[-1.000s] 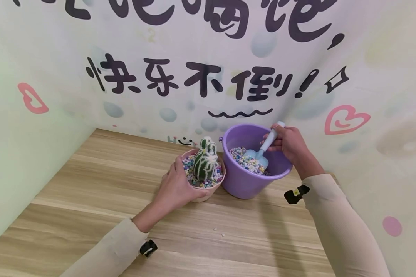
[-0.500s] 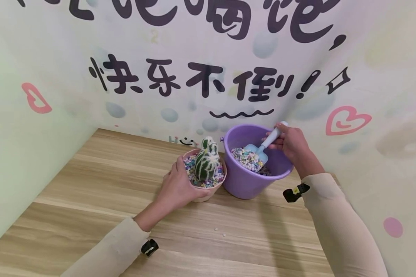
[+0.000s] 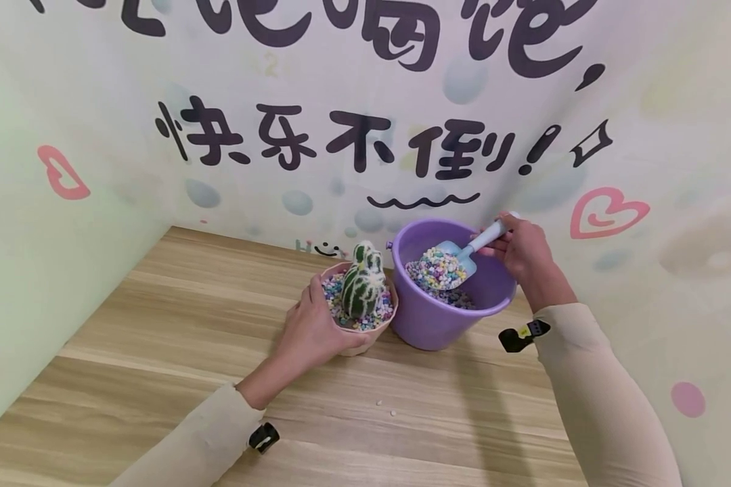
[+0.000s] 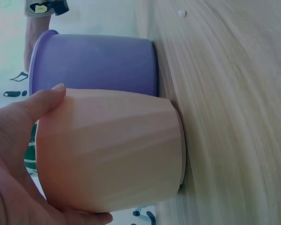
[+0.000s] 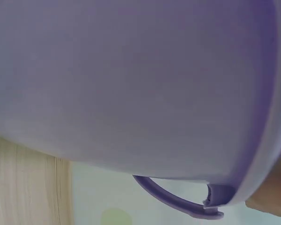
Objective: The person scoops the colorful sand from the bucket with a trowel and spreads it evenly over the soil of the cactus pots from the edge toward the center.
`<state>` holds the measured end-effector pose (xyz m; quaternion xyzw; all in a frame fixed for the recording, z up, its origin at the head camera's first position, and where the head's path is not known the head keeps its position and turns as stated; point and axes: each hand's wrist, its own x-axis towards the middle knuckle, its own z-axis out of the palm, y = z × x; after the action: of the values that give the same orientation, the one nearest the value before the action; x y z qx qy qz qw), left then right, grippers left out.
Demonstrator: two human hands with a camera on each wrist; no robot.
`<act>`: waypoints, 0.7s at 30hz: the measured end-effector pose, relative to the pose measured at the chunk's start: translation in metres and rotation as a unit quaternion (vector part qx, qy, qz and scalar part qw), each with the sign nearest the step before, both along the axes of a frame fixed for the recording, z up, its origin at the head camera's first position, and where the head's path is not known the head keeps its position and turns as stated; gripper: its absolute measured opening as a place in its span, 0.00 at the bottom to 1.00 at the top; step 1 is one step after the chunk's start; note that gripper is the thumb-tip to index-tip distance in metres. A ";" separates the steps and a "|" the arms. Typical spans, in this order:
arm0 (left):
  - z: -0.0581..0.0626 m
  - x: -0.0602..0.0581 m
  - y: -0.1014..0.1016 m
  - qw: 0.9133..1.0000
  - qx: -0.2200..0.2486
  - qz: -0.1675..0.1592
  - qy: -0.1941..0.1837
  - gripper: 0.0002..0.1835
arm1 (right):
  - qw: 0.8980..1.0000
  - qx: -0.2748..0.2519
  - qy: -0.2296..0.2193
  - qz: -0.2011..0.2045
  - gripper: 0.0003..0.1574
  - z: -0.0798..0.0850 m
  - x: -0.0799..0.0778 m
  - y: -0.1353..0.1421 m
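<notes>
A pale pink flower pot point(image 4: 112, 150) stands on the table, holding a green cactus point(image 3: 362, 287) with white fuzz amid colourful pebbles point(image 3: 378, 314). My left hand point(image 3: 307, 328) grips this pot from the left, thumb and fingers spread around its rim. Close on its right is a purple bucket point(image 3: 429, 328) with more pebbles in the bottom. Inside the bucket's mouth my right hand point(image 3: 520, 250) holds a light blue scoop point(image 3: 468, 256) by its handle, its blade heaped with pebbles. In the right wrist view the bucket's wall point(image 5: 131, 84) hides most of that hand.
The wooden table point(image 3: 176, 325) meets a printed cloth backdrop point(image 3: 250, 203) just behind the pot and bucket. Two small pale pebbles point(image 3: 386, 408) lie on the table in front. The bucket's handle point(image 5: 173, 199) hangs on its far side.
My right hand has moved slightly right and tipped the scoop flatter, lifting a heap of pebbles from the pile in the bucket. My left hand has stayed on the pot.
</notes>
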<state>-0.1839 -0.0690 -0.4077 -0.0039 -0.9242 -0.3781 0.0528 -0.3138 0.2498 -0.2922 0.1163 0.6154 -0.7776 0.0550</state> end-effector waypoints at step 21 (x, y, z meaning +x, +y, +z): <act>-0.008 -0.030 -0.037 0.975 0.097 -0.198 -0.005 0.73 | 0.984 -0.158 -0.046 -0.073 0.18 0.005 0.027 0.016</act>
<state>-0.2140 -0.1059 -0.4157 -0.1795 -0.8643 -0.4690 -0.0277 -0.2867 0.2658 -0.2871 0.1862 0.4718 -0.8607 0.0436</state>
